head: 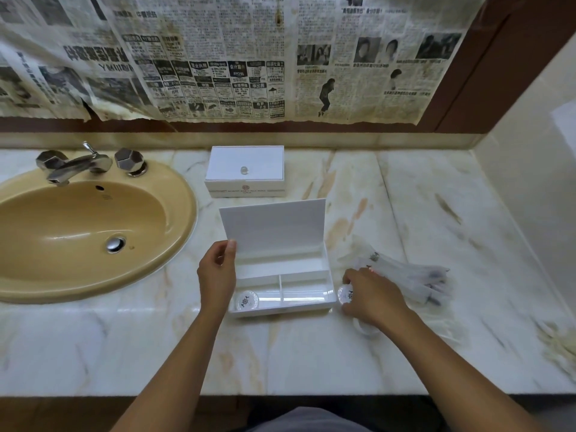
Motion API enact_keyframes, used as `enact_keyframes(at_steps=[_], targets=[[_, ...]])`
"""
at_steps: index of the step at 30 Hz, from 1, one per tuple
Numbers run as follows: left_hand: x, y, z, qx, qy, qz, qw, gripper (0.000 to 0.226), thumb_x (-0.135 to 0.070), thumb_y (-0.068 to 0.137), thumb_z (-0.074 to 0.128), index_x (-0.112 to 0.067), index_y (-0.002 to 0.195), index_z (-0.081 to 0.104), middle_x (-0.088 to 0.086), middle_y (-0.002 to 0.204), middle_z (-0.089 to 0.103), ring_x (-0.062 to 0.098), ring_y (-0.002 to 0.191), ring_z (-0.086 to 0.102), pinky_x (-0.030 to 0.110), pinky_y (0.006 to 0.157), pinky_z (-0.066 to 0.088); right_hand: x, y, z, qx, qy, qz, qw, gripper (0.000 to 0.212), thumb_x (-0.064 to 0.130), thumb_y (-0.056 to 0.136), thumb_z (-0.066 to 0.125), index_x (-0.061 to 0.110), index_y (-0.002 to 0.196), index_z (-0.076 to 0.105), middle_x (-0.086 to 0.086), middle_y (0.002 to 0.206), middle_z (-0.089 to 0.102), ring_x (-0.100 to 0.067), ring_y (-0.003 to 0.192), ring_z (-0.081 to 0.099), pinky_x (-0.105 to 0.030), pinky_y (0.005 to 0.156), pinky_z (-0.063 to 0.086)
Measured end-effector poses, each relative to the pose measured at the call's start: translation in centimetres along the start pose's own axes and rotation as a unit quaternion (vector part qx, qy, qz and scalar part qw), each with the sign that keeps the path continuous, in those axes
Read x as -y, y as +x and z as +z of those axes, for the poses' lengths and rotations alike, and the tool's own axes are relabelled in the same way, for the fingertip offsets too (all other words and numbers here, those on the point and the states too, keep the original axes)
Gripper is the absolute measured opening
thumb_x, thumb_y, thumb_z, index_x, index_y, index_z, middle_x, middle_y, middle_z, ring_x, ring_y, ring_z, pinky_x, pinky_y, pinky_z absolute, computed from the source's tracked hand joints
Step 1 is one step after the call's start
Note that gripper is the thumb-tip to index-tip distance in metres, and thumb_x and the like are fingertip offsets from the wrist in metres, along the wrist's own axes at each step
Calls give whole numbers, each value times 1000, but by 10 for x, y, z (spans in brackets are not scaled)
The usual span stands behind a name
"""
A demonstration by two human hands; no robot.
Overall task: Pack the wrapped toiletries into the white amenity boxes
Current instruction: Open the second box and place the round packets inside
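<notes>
Head view of a marble counter [311, 353], with the open white amenity box [282, 286] taken as the reference landmark. The box stands with its lid [274, 227] raised upright along its far side; the interior is divided into a long far compartment and two near compartments. One round wrapped toiletry [246, 300], bearing a dark printed emblem, lies in the near-left compartment; the other compartments show only white floor. The left hand [217, 272] is at the box's left wall, its thumb and fingers pinching the lower left edge of the lid. The right hand [372, 296] is just right of the box, palm down on the counter, its fingers curled round a second round wrapped toiletry [345, 294] that lies just beside the box's right wall; another pale wrapped piece [363, 327] shows partly under the wrist, too hidden to identify. Farther right of the box, just beyond the right hand, lies a loose heap of long clear-wrapped items [411, 277], blurred, with dark ends showing through the film. Directly behind the box, nearer the wall, stands a second white amenity box [245, 169], closed, with a small clear knob on its lid and a printed crest on its front. To the box's left is a tan oval sink [87, 232] with a chrome faucet [78, 165]. Newspaper sheets [218, 57] cover the wall behind.
</notes>
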State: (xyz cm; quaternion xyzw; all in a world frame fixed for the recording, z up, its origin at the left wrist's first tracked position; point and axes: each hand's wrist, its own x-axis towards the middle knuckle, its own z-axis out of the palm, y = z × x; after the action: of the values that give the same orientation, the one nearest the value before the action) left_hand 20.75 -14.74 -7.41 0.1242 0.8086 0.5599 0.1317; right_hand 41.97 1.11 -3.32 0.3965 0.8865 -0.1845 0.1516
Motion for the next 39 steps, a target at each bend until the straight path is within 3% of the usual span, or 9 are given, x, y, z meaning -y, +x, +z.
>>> enact_keyframes(at_steps=[6, 9, 12, 16, 19, 24, 29, 34, 39], targets=[[0, 1, -1, 7, -2, -1, 1000, 18, -32, 98, 53, -19, 97, 66, -10, 91, 67, -3, 85, 60, 5, 70, 41, 4, 3, -13, -17, -4, -2, 1000, 39, 35, 83, 60, 23, 119, 53, 4, 115, 56, -17, 95, 57, -26, 70, 39], [1, 3, -2, 8, 0, 0, 1000, 17, -30, 98, 54, -18, 95, 66, -8, 90, 68, -2, 83, 60, 2, 68, 40, 11, 3, -31, -50, 3, -7, 999, 41, 36, 84, 60, 22, 122, 52, 2, 115, 55, -19, 98, 57, -27, 71, 38], [2, 6, -4, 16, 0, -1, 1000, 19, -30, 97, 55, -15, 95, 67, -6, 90, 69, 0, 84, 61, 4, 69, 41, 27, 0, -48, -92, 15, -36, 995, 34, 38, 86, 59, 21, 114, 54, 2, 109, 56, -18, 88, 55, -27, 70, 40], [4, 8, -6, 21, -5, -6, 1000, 20, -31, 97, 56, -16, 94, 68, -5, 90, 69, 2, 84, 62, 9, 70, 41, 65, -2, -56, -114, 38, -100, 988, 37, 41, 85, 59, 23, 116, 51, 3, 110, 60, -20, 94, 59, -28, 71, 40], [5, 7, -7, 26, -7, -8, 1000, 20, -32, 97, 55, -17, 93, 68, -6, 89, 69, 4, 85, 63, 12, 71, 43, 98, -1, -52, -96, 35, -148, 984, 37, 44, 85, 59, 23, 113, 47, 1, 104, 61, -24, 92, 59, -29, 68, 39], [4, 8, -9, 28, 0, -12, 1000, 19, -32, 96, 56, -18, 88, 67, -7, 82, 68, 1, 75, 60, 2, 62, 39, 139, 5, -29, -40, -16, -197, 980, 26, 44, 83, 60, 20, 84, 49, 0, 84, 56, -23, 82, 54, -30, 65, 35], [5, 10, -10, 35, 1, -4, 999, 19, -31, 96, 57, -19, 85, 66, -8, 79, 67, -5, 70, 58, 2, 62, 39, 157, 9, -7, 1, -71, -219, 973, 21, 37, 84, 62, 18, 84, 53, -5, 87, 55, -26, 89, 59, -28, 66, 34], [6, 10, -10, 36, -9, -5, 999, 19, -32, 96, 57, -19, 87, 67, -9, 81, 68, -4, 74, 59, 2, 63, 39, 163, 12, 3, 16, -87, -211, 973, 28, 38, 86, 61, 15, 100, 61, -7, 101, 62, -26, 93, 59, -29, 69, 36], [6, 10, -10, 37, -8, -3, 999, 20, -32, 96, 57, -18, 84, 66, -8, 79, 68, -3, 71, 59, 2, 62, 39, 166, 14, 11, 27, -79, -205, 975, 32, 46, 86, 62, 15, 92, 60, -7, 97, 63, -26, 89, 59, -29, 69, 39]])
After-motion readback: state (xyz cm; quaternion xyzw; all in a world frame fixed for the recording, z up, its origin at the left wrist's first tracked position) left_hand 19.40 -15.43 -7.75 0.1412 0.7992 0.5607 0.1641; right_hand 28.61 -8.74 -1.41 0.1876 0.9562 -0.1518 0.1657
